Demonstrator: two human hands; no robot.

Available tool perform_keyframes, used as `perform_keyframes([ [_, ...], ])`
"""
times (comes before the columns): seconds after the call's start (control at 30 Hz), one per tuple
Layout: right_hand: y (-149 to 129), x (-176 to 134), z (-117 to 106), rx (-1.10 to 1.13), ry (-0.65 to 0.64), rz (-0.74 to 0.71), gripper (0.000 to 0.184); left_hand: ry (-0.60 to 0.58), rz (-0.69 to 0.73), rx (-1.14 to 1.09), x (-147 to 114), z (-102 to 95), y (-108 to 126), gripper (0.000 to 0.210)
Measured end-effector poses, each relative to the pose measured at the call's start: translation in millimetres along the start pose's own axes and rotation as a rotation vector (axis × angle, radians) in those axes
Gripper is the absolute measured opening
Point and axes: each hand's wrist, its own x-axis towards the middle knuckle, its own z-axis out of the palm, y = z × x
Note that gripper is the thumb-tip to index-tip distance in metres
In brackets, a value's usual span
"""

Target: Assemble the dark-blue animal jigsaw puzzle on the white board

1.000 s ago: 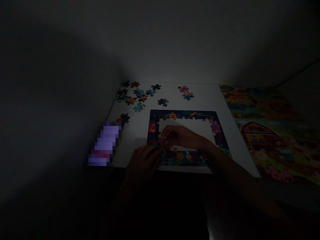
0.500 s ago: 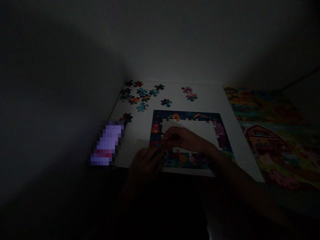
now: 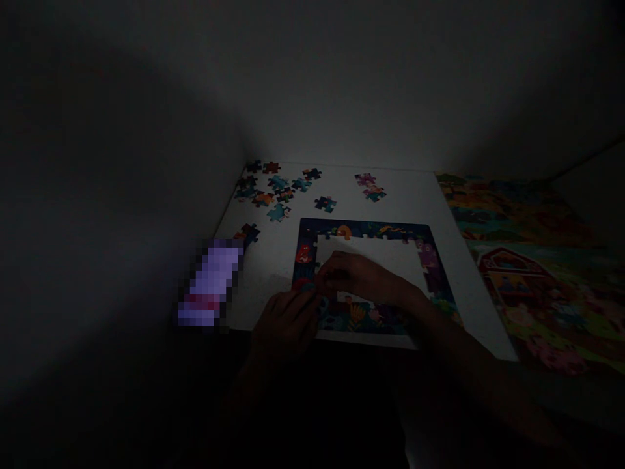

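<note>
A jigsaw puzzle with a dark blue sea-scene border lies on the white board; its middle is bare white. My left hand rests over the puzzle's lower left corner, its fingers stretched side by side onto the border. Just right of it, my right hand is bent down in a pinch at the inner edge of the left border. Whatever sits between its fingertips is too dark and hidden to make out. The two hands' fingertips nearly meet. A red sea creature shows on the border above them.
Loose puzzle pieces are spread at the board's upper left. A joined pair of pink and teal pieces lies behind the puzzle. A glowing, pixelated phone-like shape is at the left edge. Farm and animal pictures lie on the right. The room is dim.
My right fingertips have shifted slightly down and left, closer to my left fingers. The whole view has moved a little; the pieces have stayed in place.
</note>
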Motion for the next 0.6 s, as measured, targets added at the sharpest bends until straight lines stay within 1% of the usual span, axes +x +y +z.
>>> perform_keyframes([
  [0.1,0.0,0.1,0.9,-0.04,0.017,-0.002,0.012,-0.022,-0.006,0.009,-0.9,0.9,-0.2,0.031],
  [0.2,1.3,-0.4,2.4,-0.073,0.018,0.013,0.012,-0.015,-0.008,0.001,-0.4,1.0,0.1,0.031],
  [0.43,0.5,-0.5,5.4,-0.085,0.01,0.038,0.013,-0.022,-0.02,0.002,3.4,0.4,1.0,0.03],
  [0.5,1.2,0.3,5.5,-0.05,0.01,0.034,0.012,-0.004,-0.011,0.001,2.8,1.5,0.6,0.03],
  [0.6,6.7,0.1,2.9,0.07,-0.005,0.014,0.009,0.032,-0.01,0.001,0.8,3.6,0.2,0.03],
])
